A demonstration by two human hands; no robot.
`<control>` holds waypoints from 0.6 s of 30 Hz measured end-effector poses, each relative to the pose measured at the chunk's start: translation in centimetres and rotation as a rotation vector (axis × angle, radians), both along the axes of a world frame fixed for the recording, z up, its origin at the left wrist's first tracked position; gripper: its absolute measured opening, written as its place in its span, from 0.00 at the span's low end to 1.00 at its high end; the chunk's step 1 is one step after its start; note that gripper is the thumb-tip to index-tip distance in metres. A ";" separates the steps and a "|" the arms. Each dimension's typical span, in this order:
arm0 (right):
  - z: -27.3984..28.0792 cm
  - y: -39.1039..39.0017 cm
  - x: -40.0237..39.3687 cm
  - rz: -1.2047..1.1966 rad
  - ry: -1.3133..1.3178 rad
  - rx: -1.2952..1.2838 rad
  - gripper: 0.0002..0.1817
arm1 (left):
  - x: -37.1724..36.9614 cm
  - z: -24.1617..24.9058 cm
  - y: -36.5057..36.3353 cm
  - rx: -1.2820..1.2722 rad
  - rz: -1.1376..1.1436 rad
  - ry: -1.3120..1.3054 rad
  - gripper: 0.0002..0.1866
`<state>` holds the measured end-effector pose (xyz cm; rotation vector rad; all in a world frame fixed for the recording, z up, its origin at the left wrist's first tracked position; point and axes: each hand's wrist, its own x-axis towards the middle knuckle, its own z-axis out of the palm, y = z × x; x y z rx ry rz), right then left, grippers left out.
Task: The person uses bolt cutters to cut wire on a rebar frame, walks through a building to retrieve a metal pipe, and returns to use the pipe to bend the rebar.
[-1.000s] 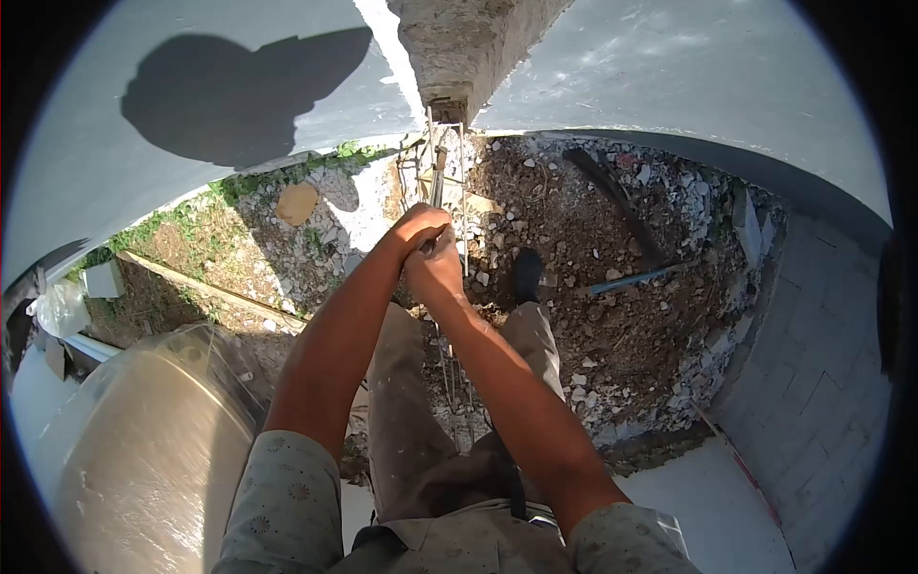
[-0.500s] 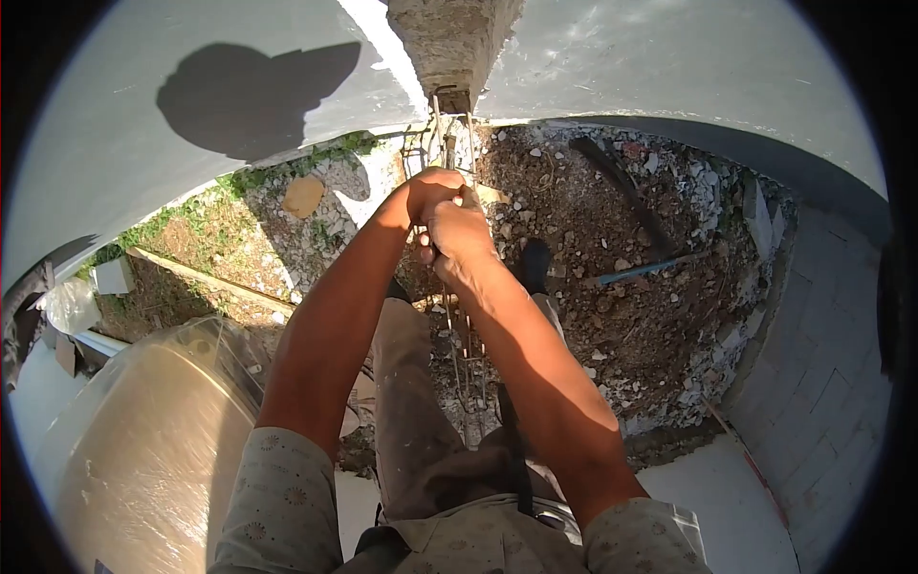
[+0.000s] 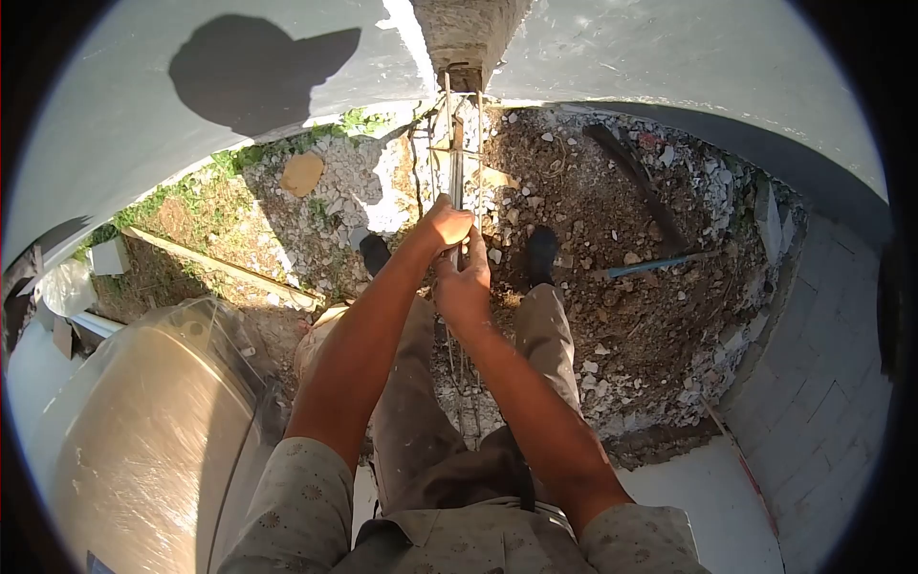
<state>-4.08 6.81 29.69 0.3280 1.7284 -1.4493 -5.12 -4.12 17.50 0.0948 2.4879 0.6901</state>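
Observation:
A grey metal bar [image 3: 457, 174] runs from between my hands toward the wall, lying along a cage of rusty steel rods [image 3: 480, 153] with cross ties. My left hand [image 3: 447, 226] is closed around the near end of this bar. Just below and touching it, my right hand [image 3: 466, 287] is also closed, with a finger or thumb pointing up along the bar. What lies inside the two palms is mostly hidden. The rods continue back under my arms, between my legs.
A rough concrete column [image 3: 469, 33] rises ahead between pale walls. Rubble and soil [image 3: 593, 316] cover the ground, with a blue-ended stick [image 3: 650, 265] and a dark bar [image 3: 636, 182] at right. A wooden strip [image 3: 225, 271] and a plastic-wrapped rounded object [image 3: 143, 430] are at left.
Both hands have moved toward my body and slightly down, uncovering more of the grey bar and the rods. My head view has shifted a little, and both feet now show.

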 end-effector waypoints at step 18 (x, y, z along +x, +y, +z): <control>-1.0 3.0 -2.2 0.064 0.000 -0.080 0.37 | -0.3 -1.9 2.5 0.394 0.649 -0.135 0.07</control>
